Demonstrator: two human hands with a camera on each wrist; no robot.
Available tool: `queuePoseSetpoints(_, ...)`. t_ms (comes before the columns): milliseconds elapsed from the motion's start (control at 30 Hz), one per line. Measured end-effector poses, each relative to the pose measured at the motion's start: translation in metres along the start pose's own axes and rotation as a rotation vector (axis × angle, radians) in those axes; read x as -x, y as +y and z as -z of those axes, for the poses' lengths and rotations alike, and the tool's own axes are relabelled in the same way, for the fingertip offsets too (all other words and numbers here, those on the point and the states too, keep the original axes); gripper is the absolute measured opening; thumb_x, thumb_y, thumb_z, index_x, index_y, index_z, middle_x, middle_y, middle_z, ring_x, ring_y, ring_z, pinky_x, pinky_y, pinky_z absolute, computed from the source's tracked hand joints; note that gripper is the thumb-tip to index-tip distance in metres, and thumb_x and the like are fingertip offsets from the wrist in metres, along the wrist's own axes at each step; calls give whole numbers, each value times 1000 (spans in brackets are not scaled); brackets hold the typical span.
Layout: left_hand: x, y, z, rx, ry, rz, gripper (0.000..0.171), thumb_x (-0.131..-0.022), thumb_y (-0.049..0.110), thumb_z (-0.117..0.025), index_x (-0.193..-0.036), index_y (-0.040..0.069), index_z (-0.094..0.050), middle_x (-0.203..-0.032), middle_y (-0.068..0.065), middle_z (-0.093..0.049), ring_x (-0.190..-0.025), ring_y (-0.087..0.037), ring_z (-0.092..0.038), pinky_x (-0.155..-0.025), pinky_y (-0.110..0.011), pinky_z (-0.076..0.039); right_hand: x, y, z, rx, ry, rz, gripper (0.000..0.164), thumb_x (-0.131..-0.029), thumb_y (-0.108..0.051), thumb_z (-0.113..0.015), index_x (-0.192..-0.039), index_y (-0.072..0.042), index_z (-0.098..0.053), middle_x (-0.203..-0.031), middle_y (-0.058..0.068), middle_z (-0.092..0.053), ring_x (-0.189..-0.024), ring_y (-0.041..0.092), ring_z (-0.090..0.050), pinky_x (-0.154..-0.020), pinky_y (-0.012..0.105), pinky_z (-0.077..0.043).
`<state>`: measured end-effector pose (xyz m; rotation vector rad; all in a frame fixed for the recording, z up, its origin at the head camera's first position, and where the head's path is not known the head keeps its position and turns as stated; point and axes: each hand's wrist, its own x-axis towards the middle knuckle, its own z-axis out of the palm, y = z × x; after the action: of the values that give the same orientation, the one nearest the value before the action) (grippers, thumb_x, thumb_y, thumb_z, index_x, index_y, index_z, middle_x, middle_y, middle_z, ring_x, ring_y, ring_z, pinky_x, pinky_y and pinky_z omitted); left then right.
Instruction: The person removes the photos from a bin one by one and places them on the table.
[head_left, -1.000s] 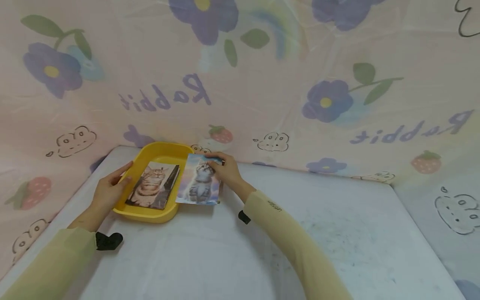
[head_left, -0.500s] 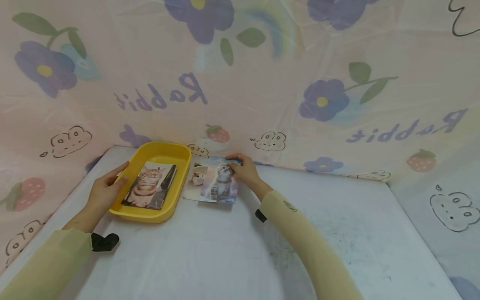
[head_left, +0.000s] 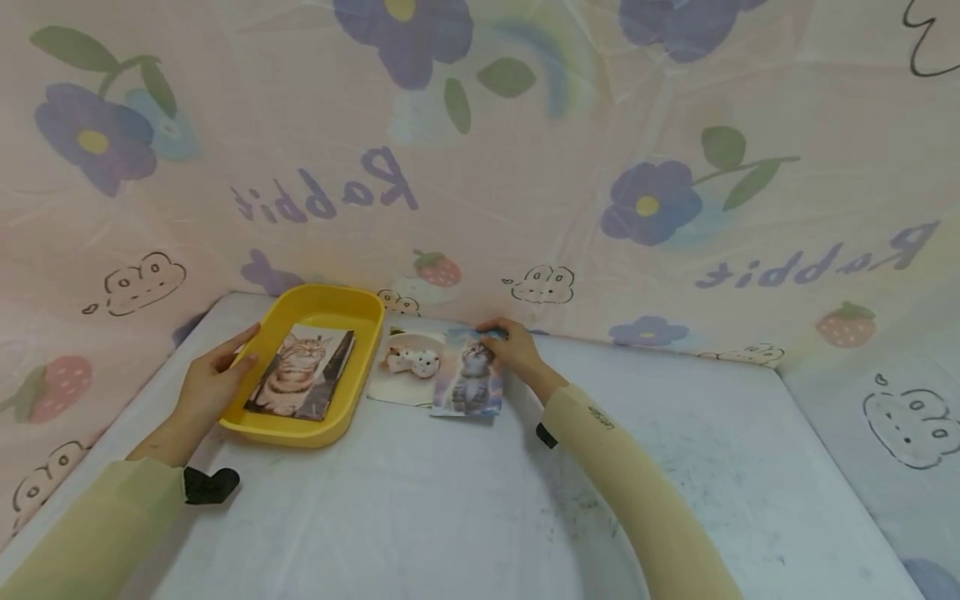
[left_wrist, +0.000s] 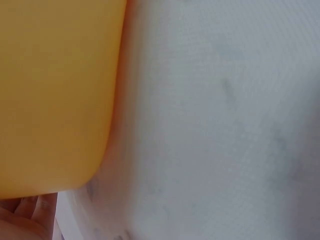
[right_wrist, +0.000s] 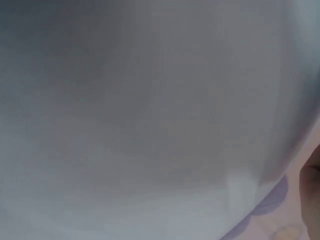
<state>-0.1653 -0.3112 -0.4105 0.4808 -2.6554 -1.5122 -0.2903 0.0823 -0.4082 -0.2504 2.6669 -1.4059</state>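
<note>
A yellow tray (head_left: pixel 363 358) stands at the left back of the table, with a card of an orange cat (head_left: pixel 300 371) lying in it. My left hand (head_left: pixel 213 383) grips the tray's left rim, the thumb over the edge. In the left wrist view, its fingers (left_wrist: pixel 42 212) show below the tray wall (left_wrist: pixel 55 100). My right hand (head_left: pixel 519 350) pinches the top right corner of a grey kitten card (head_left: pixel 471 379). This card overlaps the right edge of another card with small white animals (head_left: pixel 408 367), beside the tray. Only a bit of the right hand shows in its wrist view.
A white-covered table (head_left: pixel 420 508) extends to the front and right, with dark smudges on its right part. Behind and beside it hangs a pink patterned cloth (head_left: pixel 525 200). Black straps (head_left: pixel 212 485) show at both sleeve cuffs.
My right hand has moved right with the kitten card, away from the tray. The card with white animals, covered before, now shows. The left hand keeps its grip on the tray.
</note>
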Motion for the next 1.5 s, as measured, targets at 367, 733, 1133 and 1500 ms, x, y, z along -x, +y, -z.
queuePoseSetpoints(367,1,2,0,1,-10,8,51,-103,37,-39,-150,26,-26,-153,-29,-23,-134,-51,-29,-104,-63,-33,-1,15,8,135,-26,-82,24,-90,-14,-65,-113,-7,-66,-125,16,-61,-111,32,-57,-101,44,-42)
queuePoseSetpoints(733,3,2,2,8,-22,-21,52,-102,38,-40,-151,25,-26,-152,-30,-24,-133,-51,-30,-103,-63,-33,-1,10,9,298,-48,-22,30,-84,-13,-72,-111,-1,-65,-121,19,-59,-116,34,-53,-103,44,-41)
queuePoseSetpoints(1133,3,4,1,10,-12,-12,51,-103,37,-39,-150,24,-26,-153,-31,-23,-134,-52,-30,-103,-63,-33,-1,4,8,429,-17,20,42,-83,-24,-72,-119,-5,-65,-119,19,-60,-112,35,-54,-100,51,-40)
queuePoseSetpoints(1500,2,4,2,14,-9,-11,52,-103,37,-40,-151,23,-25,-154,-30,-19,-136,-52,-24,-105,-64,-30,-6,-10,-14,53,-2,60,35,-87,-17,-69,-118,-4,-65,-126,18,-59,-122,34,-51,-104,45,-41)
